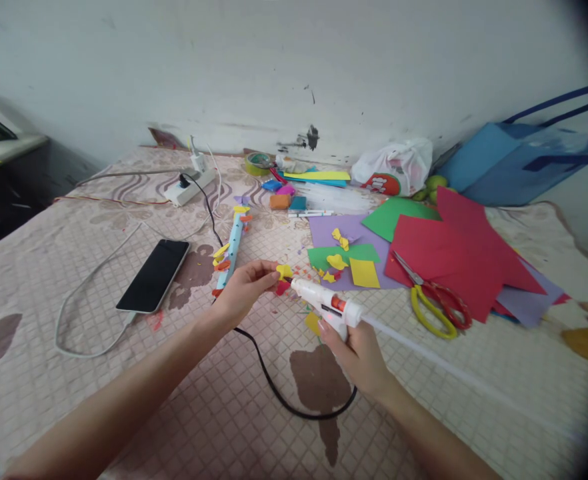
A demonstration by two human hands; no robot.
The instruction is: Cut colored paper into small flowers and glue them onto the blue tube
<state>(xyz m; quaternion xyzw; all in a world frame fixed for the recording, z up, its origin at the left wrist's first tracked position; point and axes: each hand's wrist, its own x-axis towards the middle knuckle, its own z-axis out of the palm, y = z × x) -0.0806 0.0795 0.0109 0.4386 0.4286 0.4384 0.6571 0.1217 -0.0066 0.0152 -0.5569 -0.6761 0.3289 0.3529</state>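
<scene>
My left hand [247, 287] pinches a small yellow paper piece [284, 271] near the middle of the view. In my right hand [359, 353] is a white glue gun [327, 303], its nozzle pointing left, close to the yellow piece; whether they touch cannot be made out. A long clear glue stick [424, 355] extends from the back of the gun. Behind my left hand lies a light blue strip [234, 243] with yellow, orange and purple paper pieces along it. Small red bits show just below the yellow piece.
Yellow-and-red scissors [433, 320] lie by red paper [444, 253] at right. Green paper [301, 257] and yellow scraps are behind the gun. A phone [155, 275] on a cable is at left, a power strip [191, 189] behind it. The gun's black cord [274, 387] loops in front.
</scene>
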